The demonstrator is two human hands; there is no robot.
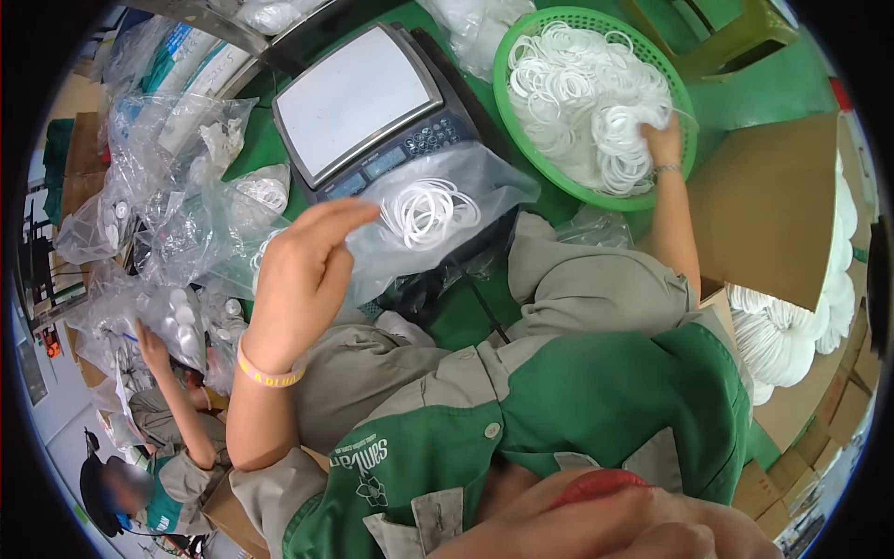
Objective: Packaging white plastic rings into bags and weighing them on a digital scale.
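My left hand (303,279) is closed on the edge of a clear plastic bag (498,182), its index finger stretched along the side and its fingertips partly hidden. A loose bunch of white rings (428,214) shows in the bag, which lies over the front of a digital scale (358,98). At the right, my right hand (663,144) reaches into a green plastic basket (507,102) heaped with thin white rings (568,74). Its fingers curl round a bunch of rings (622,149) near the basket's right side; the fingertips are hidden among them.
Clear bags (177,177) with white parts crowd the left. An open cardboard box (768,214) stands at the right, beside bundles of white cord-like loops (782,345). A green stool (717,42) is behind the basket. A co-worker (177,466) handles bags at the lower left.
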